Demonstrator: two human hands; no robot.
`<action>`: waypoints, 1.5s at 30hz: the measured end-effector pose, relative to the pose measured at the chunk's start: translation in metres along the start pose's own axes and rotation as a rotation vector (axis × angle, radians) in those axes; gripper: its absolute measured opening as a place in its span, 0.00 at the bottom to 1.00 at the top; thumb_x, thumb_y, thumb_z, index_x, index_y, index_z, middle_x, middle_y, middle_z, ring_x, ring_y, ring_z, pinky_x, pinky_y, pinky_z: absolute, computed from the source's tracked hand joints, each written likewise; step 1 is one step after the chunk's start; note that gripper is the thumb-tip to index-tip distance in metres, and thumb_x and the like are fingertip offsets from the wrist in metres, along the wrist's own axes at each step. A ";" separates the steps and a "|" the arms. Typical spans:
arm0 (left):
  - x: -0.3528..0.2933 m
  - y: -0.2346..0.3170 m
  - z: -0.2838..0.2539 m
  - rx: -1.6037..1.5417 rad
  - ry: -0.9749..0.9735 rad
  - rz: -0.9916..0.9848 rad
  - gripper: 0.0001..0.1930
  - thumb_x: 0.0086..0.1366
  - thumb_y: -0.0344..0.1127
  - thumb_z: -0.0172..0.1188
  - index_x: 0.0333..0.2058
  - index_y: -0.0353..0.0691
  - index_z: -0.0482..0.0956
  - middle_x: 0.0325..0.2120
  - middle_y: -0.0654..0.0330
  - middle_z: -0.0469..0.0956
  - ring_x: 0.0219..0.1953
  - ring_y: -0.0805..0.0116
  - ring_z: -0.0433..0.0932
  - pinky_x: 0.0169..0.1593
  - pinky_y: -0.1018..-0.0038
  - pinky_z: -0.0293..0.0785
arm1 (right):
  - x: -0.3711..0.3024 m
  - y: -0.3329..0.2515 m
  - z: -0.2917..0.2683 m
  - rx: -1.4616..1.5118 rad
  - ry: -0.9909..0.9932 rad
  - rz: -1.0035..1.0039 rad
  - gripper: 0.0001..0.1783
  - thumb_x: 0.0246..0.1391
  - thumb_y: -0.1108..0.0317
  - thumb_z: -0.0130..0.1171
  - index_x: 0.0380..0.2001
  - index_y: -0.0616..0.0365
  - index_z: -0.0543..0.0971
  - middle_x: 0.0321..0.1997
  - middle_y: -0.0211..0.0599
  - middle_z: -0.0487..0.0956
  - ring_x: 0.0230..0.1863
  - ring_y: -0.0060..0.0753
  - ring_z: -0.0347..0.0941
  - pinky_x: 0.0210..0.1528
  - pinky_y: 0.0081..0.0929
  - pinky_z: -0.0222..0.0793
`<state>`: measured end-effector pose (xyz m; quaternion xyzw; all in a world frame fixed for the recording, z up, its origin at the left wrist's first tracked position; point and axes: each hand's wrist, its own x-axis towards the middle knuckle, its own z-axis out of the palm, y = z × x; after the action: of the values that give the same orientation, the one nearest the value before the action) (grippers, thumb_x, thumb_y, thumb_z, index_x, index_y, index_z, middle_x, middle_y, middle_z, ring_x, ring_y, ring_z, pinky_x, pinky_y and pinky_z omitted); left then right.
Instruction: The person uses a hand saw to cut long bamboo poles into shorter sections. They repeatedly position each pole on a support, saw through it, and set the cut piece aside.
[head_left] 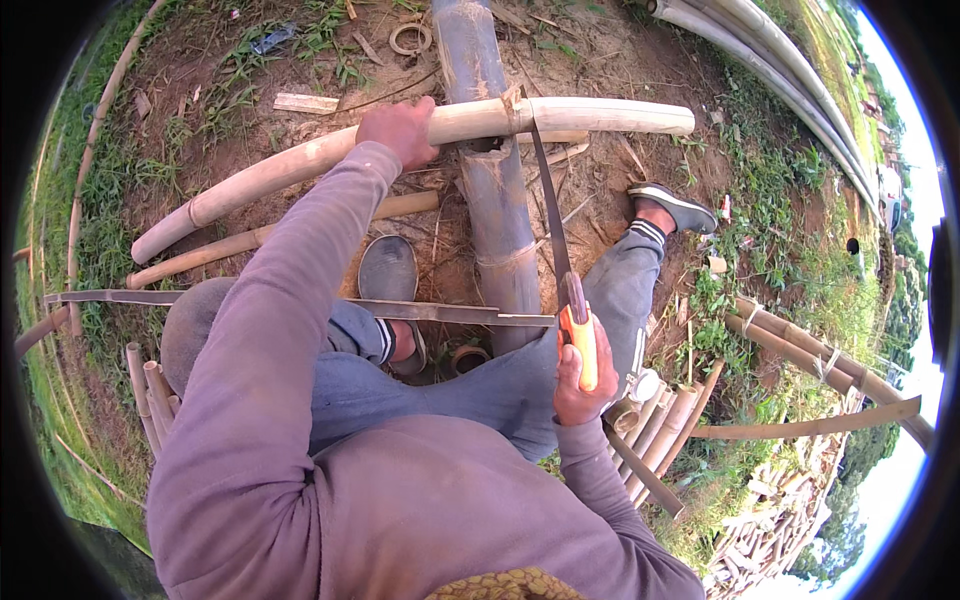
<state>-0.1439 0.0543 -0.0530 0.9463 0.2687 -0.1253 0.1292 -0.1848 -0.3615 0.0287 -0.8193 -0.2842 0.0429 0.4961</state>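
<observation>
A pale bamboo pole (270,165) lies across a thick grey bamboo trunk (500,220). My left hand (398,133) is closed over the pole, just left of the trunk. In my right hand (583,385) is the orange handle of a hand saw (552,205), gripped near my right thigh. The narrow dark blade points away from me and crosses the pole just right of a joint, close to the trunk. How deep the blade sits in the bamboo I cannot tell.
Another bamboo piece (405,205) lies under the pole. A thin split strip (430,312) crosses in front of my legs. Cut bamboo lengths (665,435) stand by my right hip. Long poles (775,60) lie at the far right, and a bamboo ring (409,40) rests on the soil.
</observation>
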 end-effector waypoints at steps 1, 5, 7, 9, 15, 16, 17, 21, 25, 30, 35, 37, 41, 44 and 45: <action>0.001 0.003 0.000 0.012 0.004 0.006 0.30 0.62 0.54 0.74 0.57 0.48 0.75 0.51 0.49 0.86 0.55 0.46 0.86 0.59 0.52 0.82 | 0.029 0.023 0.024 0.047 0.043 0.004 0.26 0.72 0.70 0.62 0.66 0.75 0.74 0.62 0.55 0.84 0.60 0.43 0.84 0.61 0.33 0.80; 0.010 0.008 -0.004 -0.017 -0.021 0.015 0.31 0.62 0.56 0.74 0.57 0.49 0.74 0.50 0.50 0.86 0.55 0.46 0.86 0.60 0.52 0.81 | 0.198 0.041 0.101 0.012 0.073 0.102 0.22 0.66 0.66 0.69 0.59 0.65 0.83 0.47 0.52 0.89 0.48 0.40 0.89 0.51 0.34 0.81; 0.008 0.003 0.003 -0.011 -0.007 0.020 0.32 0.61 0.58 0.74 0.56 0.49 0.74 0.47 0.50 0.87 0.53 0.45 0.86 0.57 0.51 0.81 | 0.190 0.038 0.108 -0.027 0.095 0.041 0.24 0.66 0.66 0.70 0.61 0.64 0.81 0.50 0.52 0.88 0.52 0.39 0.88 0.53 0.34 0.81; 0.002 0.002 -0.009 -0.018 -0.017 0.007 0.31 0.62 0.55 0.74 0.57 0.49 0.75 0.50 0.50 0.86 0.55 0.46 0.86 0.59 0.53 0.81 | 0.130 0.019 0.077 -0.018 0.097 -0.018 0.26 0.66 0.67 0.69 0.63 0.68 0.79 0.55 0.54 0.87 0.57 0.42 0.87 0.58 0.36 0.80; -0.002 0.002 -0.003 -0.006 -0.046 -0.010 0.29 0.63 0.53 0.73 0.56 0.48 0.75 0.51 0.51 0.86 0.55 0.46 0.86 0.58 0.52 0.82 | 0.001 0.003 0.003 -0.018 0.014 0.038 0.27 0.68 0.72 0.63 0.65 0.77 0.74 0.59 0.58 0.85 0.62 0.49 0.84 0.66 0.41 0.77; 0.000 -0.001 -0.004 -0.006 -0.037 -0.011 0.28 0.63 0.53 0.73 0.56 0.47 0.75 0.50 0.51 0.86 0.55 0.46 0.86 0.58 0.52 0.82 | 0.007 0.007 0.008 -0.009 0.018 0.008 0.27 0.68 0.72 0.62 0.65 0.77 0.74 0.59 0.58 0.85 0.63 0.49 0.84 0.66 0.41 0.77; 0.006 -0.004 -0.002 -0.006 -0.026 -0.004 0.29 0.62 0.54 0.73 0.56 0.48 0.75 0.50 0.51 0.86 0.54 0.46 0.86 0.57 0.52 0.82 | 0.036 0.030 0.030 0.050 0.051 0.039 0.26 0.68 0.72 0.63 0.65 0.76 0.75 0.59 0.60 0.85 0.60 0.47 0.85 0.64 0.41 0.78; 0.012 0.013 -0.009 -0.011 -0.021 0.025 0.29 0.62 0.55 0.74 0.55 0.48 0.75 0.50 0.50 0.86 0.53 0.45 0.86 0.56 0.51 0.82 | 0.201 0.040 0.097 -0.020 0.041 0.043 0.24 0.67 0.67 0.68 0.64 0.63 0.80 0.46 0.50 0.89 0.43 0.42 0.89 0.47 0.34 0.81; 0.009 -0.004 -0.008 -0.039 -0.027 0.002 0.30 0.61 0.53 0.75 0.55 0.47 0.75 0.51 0.49 0.86 0.55 0.46 0.86 0.58 0.52 0.82 | 0.127 0.021 0.073 -0.027 0.074 -0.026 0.26 0.67 0.67 0.67 0.64 0.67 0.78 0.50 0.52 0.89 0.47 0.41 0.89 0.52 0.36 0.82; 0.003 -0.003 0.008 -0.034 -0.006 0.003 0.30 0.61 0.54 0.74 0.55 0.48 0.74 0.50 0.49 0.86 0.55 0.46 0.85 0.58 0.52 0.81 | -0.005 0.001 -0.004 -0.061 0.001 0.058 0.28 0.70 0.67 0.63 0.66 0.76 0.74 0.60 0.57 0.85 0.62 0.44 0.83 0.65 0.38 0.78; 0.008 0.012 0.000 -0.033 -0.026 0.038 0.30 0.61 0.55 0.74 0.56 0.48 0.74 0.51 0.49 0.86 0.56 0.47 0.85 0.59 0.52 0.81 | 0.159 0.047 0.085 0.001 0.098 -0.050 0.24 0.68 0.68 0.67 0.63 0.67 0.79 0.55 0.51 0.88 0.52 0.36 0.87 0.55 0.35 0.81; 0.006 0.010 0.000 0.002 -0.039 0.027 0.30 0.61 0.54 0.75 0.56 0.47 0.75 0.52 0.52 0.86 0.55 0.47 0.86 0.60 0.54 0.81 | 0.196 0.034 0.099 0.014 0.041 0.110 0.24 0.66 0.69 0.69 0.63 0.66 0.80 0.52 0.50 0.89 0.48 0.34 0.87 0.52 0.32 0.81; 0.005 -0.001 -0.012 -0.026 -0.033 -0.009 0.30 0.61 0.54 0.74 0.55 0.46 0.75 0.51 0.51 0.87 0.55 0.47 0.86 0.59 0.54 0.81 | 0.108 0.026 0.064 -0.011 0.078 -0.018 0.26 0.67 0.69 0.68 0.64 0.69 0.78 0.53 0.51 0.88 0.51 0.38 0.87 0.55 0.35 0.81; 0.002 -0.001 -0.007 -0.016 -0.058 -0.024 0.29 0.62 0.55 0.74 0.55 0.47 0.75 0.49 0.51 0.87 0.55 0.47 0.86 0.59 0.54 0.81 | 0.013 0.018 0.016 -0.055 0.054 -0.014 0.27 0.68 0.70 0.64 0.65 0.74 0.75 0.57 0.55 0.87 0.58 0.45 0.86 0.61 0.39 0.80; 0.000 -0.001 0.000 -0.015 -0.058 -0.018 0.29 0.62 0.54 0.74 0.55 0.47 0.75 0.50 0.50 0.87 0.55 0.47 0.86 0.59 0.54 0.81 | 0.010 0.022 0.016 -0.013 0.047 0.023 0.27 0.68 0.71 0.64 0.65 0.75 0.75 0.58 0.56 0.86 0.60 0.45 0.85 0.62 0.39 0.80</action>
<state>-0.1443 0.0556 -0.0531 0.9387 0.2745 -0.1518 0.1428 -0.1727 -0.3515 0.0048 -0.8266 -0.2636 0.0275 0.4965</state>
